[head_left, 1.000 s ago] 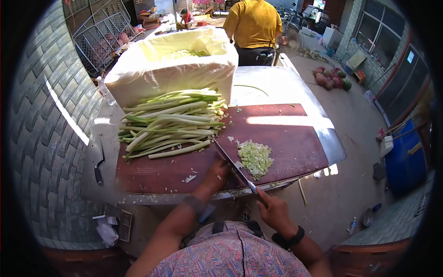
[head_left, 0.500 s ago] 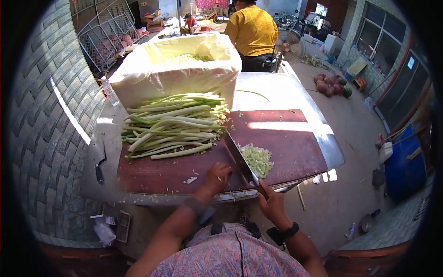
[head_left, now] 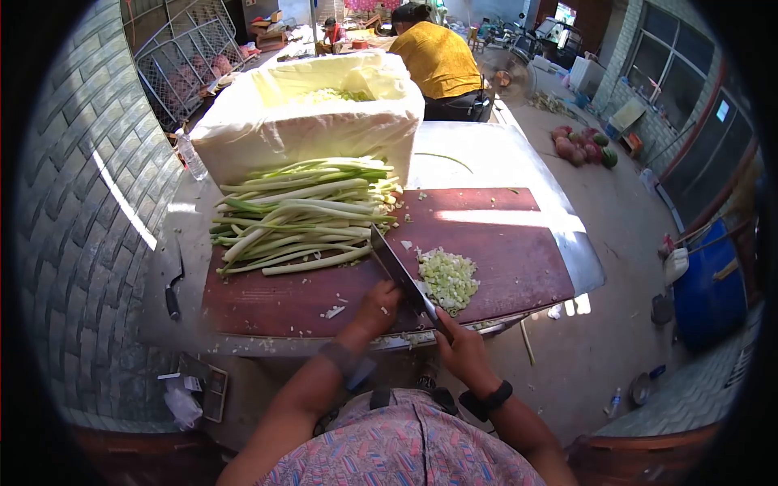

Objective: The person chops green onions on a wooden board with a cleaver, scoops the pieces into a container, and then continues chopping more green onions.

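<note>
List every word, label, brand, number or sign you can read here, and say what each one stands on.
No text can be read in this view.
Reddish-brown cutting board: faint pale marks near its left end, perhaps print, too blurred to read.
Small clear plastic bottle on the floor: bluish patch, perhaps a label, too small to read.
Dark door at the right: small bright patch, no legible lettering.

Glossy metal blade (head_left: 396, 265), smooth reddish-brown board (head_left: 506, 257), shiny metal tabletop (head_left: 468, 155)
</note>
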`<move>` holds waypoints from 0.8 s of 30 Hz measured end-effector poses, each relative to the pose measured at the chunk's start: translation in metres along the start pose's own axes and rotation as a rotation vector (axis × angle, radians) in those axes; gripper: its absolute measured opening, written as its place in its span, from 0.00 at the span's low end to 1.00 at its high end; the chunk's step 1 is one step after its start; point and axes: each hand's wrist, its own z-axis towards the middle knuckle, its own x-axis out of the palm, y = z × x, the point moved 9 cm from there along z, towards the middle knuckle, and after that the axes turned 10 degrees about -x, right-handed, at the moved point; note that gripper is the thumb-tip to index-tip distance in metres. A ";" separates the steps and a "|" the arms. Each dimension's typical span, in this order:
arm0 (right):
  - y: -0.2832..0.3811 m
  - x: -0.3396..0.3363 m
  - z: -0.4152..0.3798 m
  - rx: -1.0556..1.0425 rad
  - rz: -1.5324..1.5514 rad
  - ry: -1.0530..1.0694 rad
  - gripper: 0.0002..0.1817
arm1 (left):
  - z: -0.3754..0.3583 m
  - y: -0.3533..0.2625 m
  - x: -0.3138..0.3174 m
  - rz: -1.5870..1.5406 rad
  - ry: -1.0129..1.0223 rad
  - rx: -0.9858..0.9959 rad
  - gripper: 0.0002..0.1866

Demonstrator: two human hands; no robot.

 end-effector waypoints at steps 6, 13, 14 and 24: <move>-0.021 0.002 -0.001 -0.027 0.202 -0.163 0.25 | -0.006 -0.001 -0.005 -0.015 -0.051 0.015 0.08; 0.004 -0.021 -0.027 -0.025 0.072 -0.077 0.25 | -0.007 0.009 0.003 0.016 -0.019 -0.049 0.07; 0.010 -0.025 -0.029 -0.040 0.062 -0.056 0.25 | -0.005 0.008 0.000 -0.028 -0.047 -0.033 0.06; 0.024 -0.048 -0.052 -0.050 0.000 -0.019 0.26 | -0.004 0.004 -0.009 -0.084 -0.102 -0.009 0.06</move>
